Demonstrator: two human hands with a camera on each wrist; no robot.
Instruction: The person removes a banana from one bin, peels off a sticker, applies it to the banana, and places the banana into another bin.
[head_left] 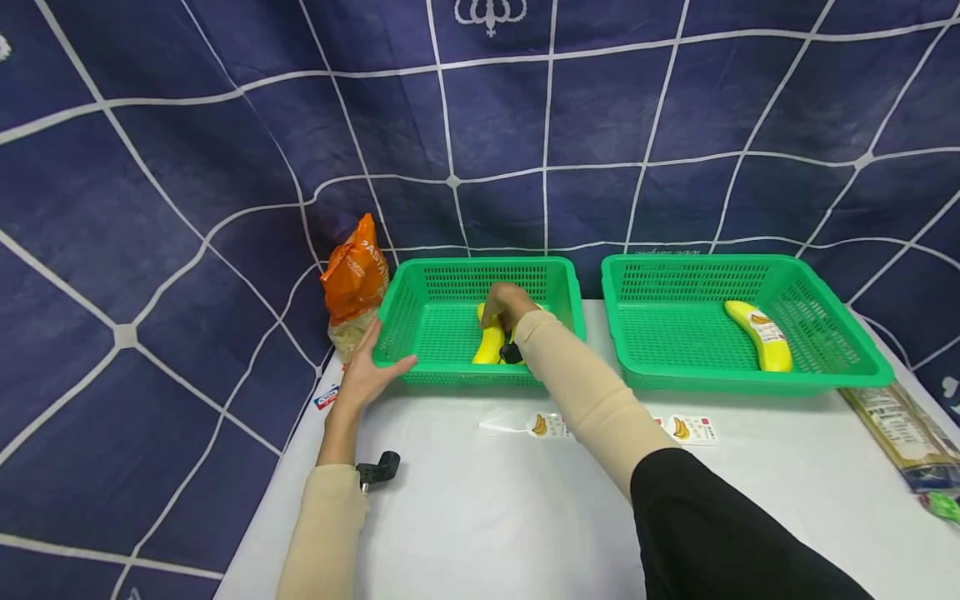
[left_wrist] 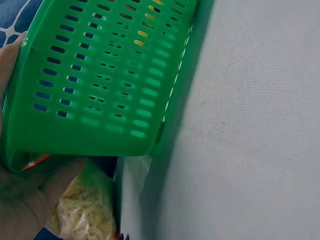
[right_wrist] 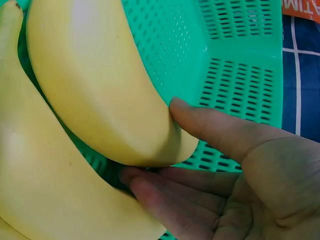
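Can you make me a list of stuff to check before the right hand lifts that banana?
1. Left hand at the left basket: ok, it touches the left end.
2. Right hand on the banana: ok, thumb on one side, fingers on the other.
3. Plenty of room around it: not ok, a neighbouring banana lies close beside it.
4. Sticker on it: cannot tell, none on the part showing, the rest is hidden.
5. Bare space in the right basket: ok, its one banana lies towards the right.
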